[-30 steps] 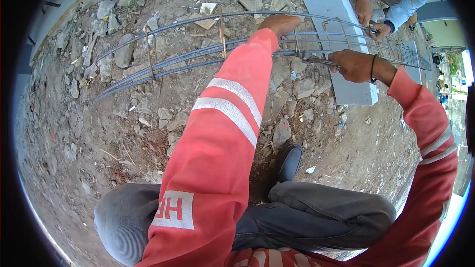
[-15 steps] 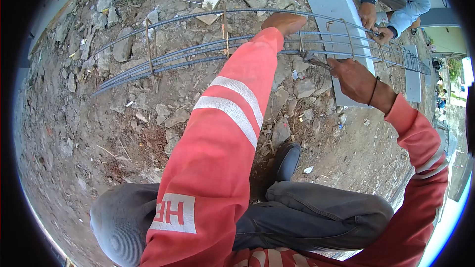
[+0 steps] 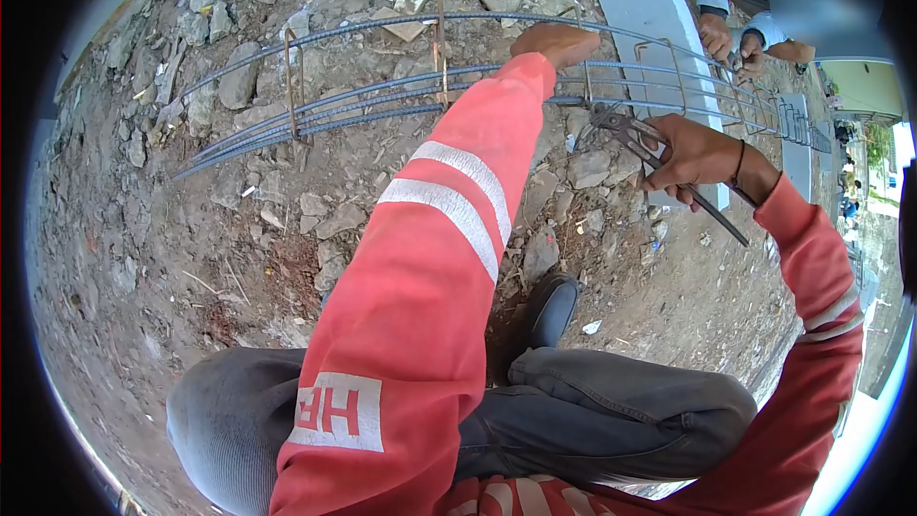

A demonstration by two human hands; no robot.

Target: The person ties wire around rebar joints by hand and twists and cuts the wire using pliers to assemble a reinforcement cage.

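Observation:
A long rebar cage [image 3: 373, 113] of ribbed bars and bent stirrups runs across the upper part of the view. My left hand [image 3: 556, 43] is closed at the cage beside a stirrup [image 3: 586, 72]; most of its fingers are turned out of sight. In my right hand [image 3: 702, 153] is a pair of pincers [image 3: 626, 129], its handles spread apart. The jaws [image 3: 602, 118] meet the lower bars near that same stirrup. Whether wire sits between the jaws is too small to tell.
Under the cage's right part lies a grey board [image 3: 650, 10], with another panel [image 3: 795, 124] farther right. A co-worker's hands [image 3: 731, 46] work at the cage's upper right. Rubble and stones [image 3: 239, 76] cover the ground. My shoe [image 3: 554, 311] is below the cage.
My right hand has turned and opened the pincers' handles, which now show pointing down to the right. The left hand stays at the cage. The co-worker's hands have shifted slightly.

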